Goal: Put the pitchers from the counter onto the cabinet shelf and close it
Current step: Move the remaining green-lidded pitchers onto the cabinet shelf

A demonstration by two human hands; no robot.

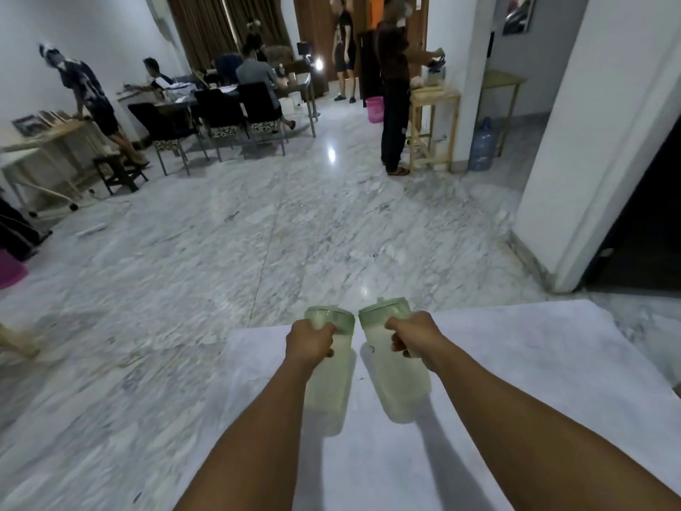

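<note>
Two pale green translucent pitchers with green lids are side by side over the white counter [516, 363]. My left hand [309, 343] grips the handle of the left pitcher [331, 392]. My right hand [412, 337] grips the handle of the right pitcher [398, 385]. Both pitchers tilt slightly, lids nearly touching; I cannot tell whether their bases rest on the counter or hang just above it. No cabinet or shelf is in view.
Beyond the counter lies a wide marble floor [258, 234]. A white pillar [575, 178] and a dark doorway [645, 234] stand at the right. Several people are around a dining table [228, 97] and wooden stands far back. A pink bucket [375, 109] sits on the floor.
</note>
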